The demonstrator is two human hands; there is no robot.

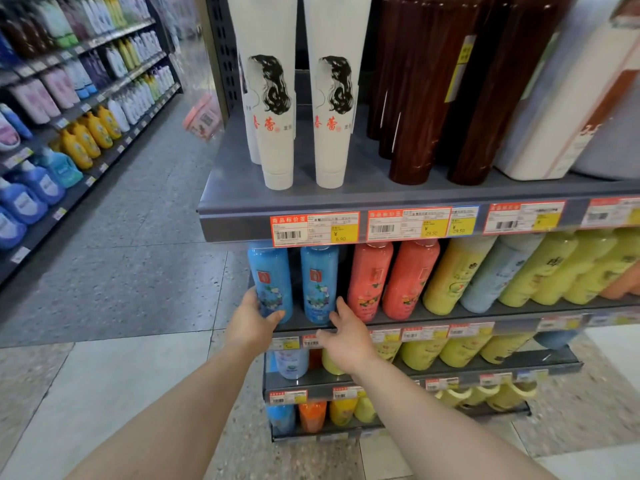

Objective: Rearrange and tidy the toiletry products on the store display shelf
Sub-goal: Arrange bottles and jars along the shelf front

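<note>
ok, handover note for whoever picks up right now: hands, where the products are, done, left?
Left hand: grips the base of the left blue bottle, thumb round its front.
Right hand: open, fingers reaching at the base of the right blue bottle; contact can't be told.
Products: both blue bottles stand at the left end of the second shelf, a gap between them; two red bottles stand next to them, then yellow ones lean to the right.
Done: top shelf's white tubes stand in a tidy pair.
Left: probably square up the blue pair, then the leaning yellow bottles.
</note>
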